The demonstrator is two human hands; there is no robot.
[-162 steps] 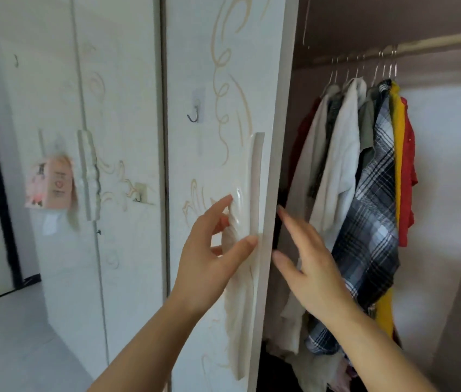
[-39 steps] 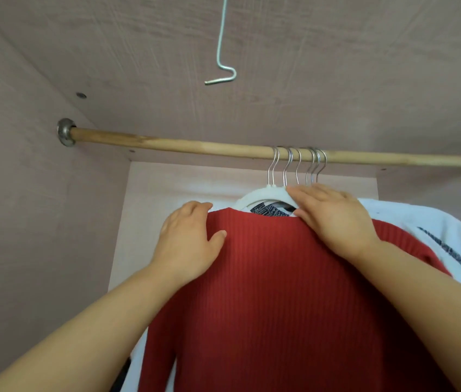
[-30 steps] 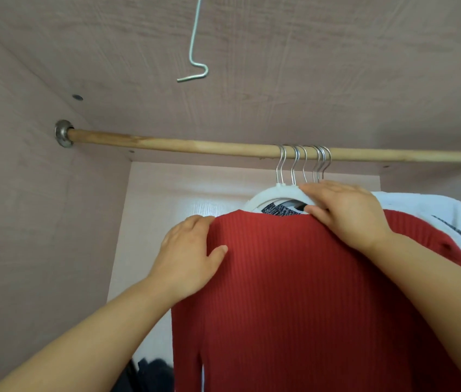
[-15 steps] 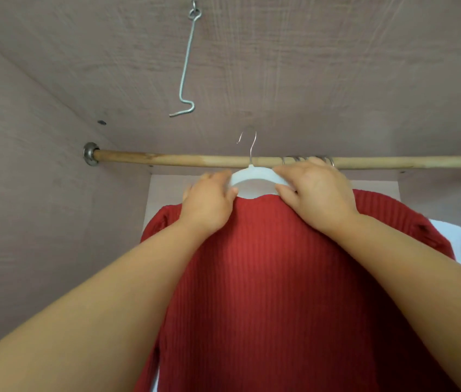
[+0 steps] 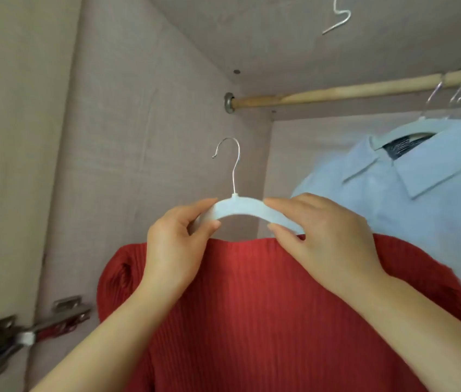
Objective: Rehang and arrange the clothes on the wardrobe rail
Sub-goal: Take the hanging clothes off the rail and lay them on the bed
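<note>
Left hand (image 5: pixel 178 250) pinches left arm of white hanger (image 5: pixel 240 206), thumb beneath, fingers on top; right hand (image 5: pixel 325 239) grips right arm likewise. Red ribbed sweater (image 5: pixel 252 306) hangs on hanger, below both hands. Hanger's metal hook (image 5: pixel 233 162) upright, free in air, below left end of wooden rail (image 5: pixel 336 90), not touching. Rail ends in round metal socket (image 5: pixel 228 102) on side wall. Pale blue collared shirt (image 5: pixel 421 193) hangs on rail at right, blurred. Wire hook (image 5: pixel 336 18) dangles from ceiling panel. Door hinge (image 5: pixel 40 329) lower left

No legible txt; dark neck label (image 5: pixel 404 143) in blue shirt (image 5: pixel 387 205) too blurred.
</note>
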